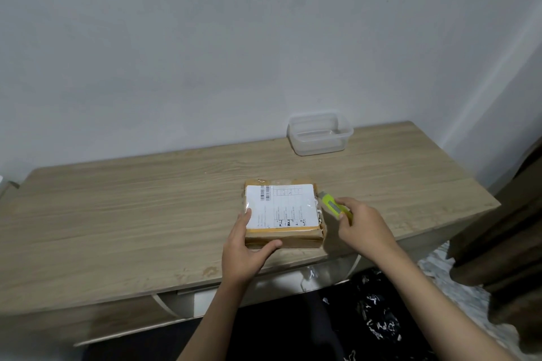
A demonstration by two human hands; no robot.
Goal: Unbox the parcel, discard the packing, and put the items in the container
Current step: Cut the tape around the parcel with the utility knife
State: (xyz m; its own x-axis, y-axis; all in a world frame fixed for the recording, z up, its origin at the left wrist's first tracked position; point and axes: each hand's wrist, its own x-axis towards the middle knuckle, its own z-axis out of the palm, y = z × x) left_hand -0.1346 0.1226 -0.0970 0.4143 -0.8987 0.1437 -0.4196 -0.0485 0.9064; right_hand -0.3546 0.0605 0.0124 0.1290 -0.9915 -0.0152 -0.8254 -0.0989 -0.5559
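Observation:
A flat brown cardboard parcel [286,236] with a white shipping label lies near the front edge of the wooden table [132,214]. My left hand [246,252] grips its front left corner, fingers on the label's edge and thumb along the front side. My right hand [362,227] holds a yellow-green utility knife [334,206], whose tip is at the parcel's right edge. White packing shows along that right edge. An empty clear plastic container [320,133] stands at the back of the table near the wall.
The table stands against a white wall. A dark brown curtain or furniture edge [504,243] rises at the right. Black patterned fabric [375,316] lies below the table's front edge.

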